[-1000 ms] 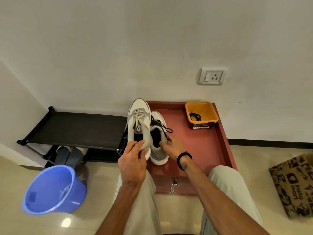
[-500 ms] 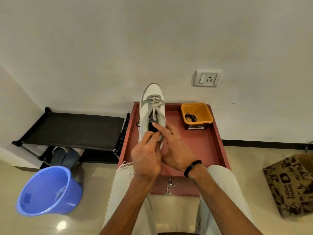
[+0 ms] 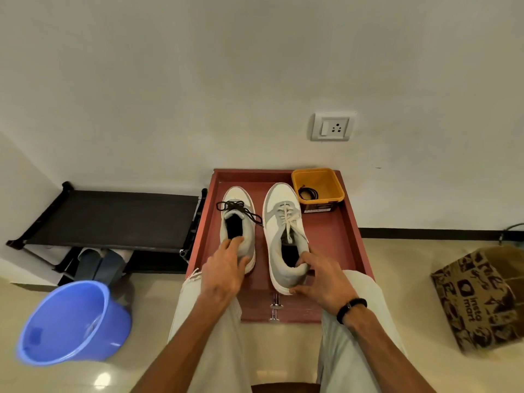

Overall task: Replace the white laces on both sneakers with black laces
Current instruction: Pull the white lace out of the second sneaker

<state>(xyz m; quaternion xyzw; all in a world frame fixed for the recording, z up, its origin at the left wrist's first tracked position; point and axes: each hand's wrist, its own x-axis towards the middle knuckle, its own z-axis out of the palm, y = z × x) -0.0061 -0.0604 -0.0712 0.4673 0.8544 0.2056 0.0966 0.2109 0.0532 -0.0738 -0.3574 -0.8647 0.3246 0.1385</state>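
Note:
Two white and grey sneakers stand side by side on the red table [image 3: 344,239], toes toward the wall. The left sneaker [image 3: 238,222] carries black laces [image 3: 237,209]. The right sneaker [image 3: 283,234] still has white laces [image 3: 288,222]. My left hand [image 3: 225,269] grips the heel collar of the left sneaker, fingers reaching into its opening. My right hand [image 3: 320,276] grips the heel of the right sneaker, thumb inside the collar. A coiled black lace [image 3: 307,192] lies in the orange tub [image 3: 326,180] at the table's back right corner.
A black shoe rack [image 3: 113,217] stands left of the table, with shoes under it. A blue bucket [image 3: 71,321] sits on the floor at lower left. A printed paper bag [image 3: 482,296] stands on the floor at right. My knees flank the table's front edge.
The white-laced sneaker, held up in both hands before, now stands on the table right of the black-laced one. My left hand has moved to the left sneaker's heel.

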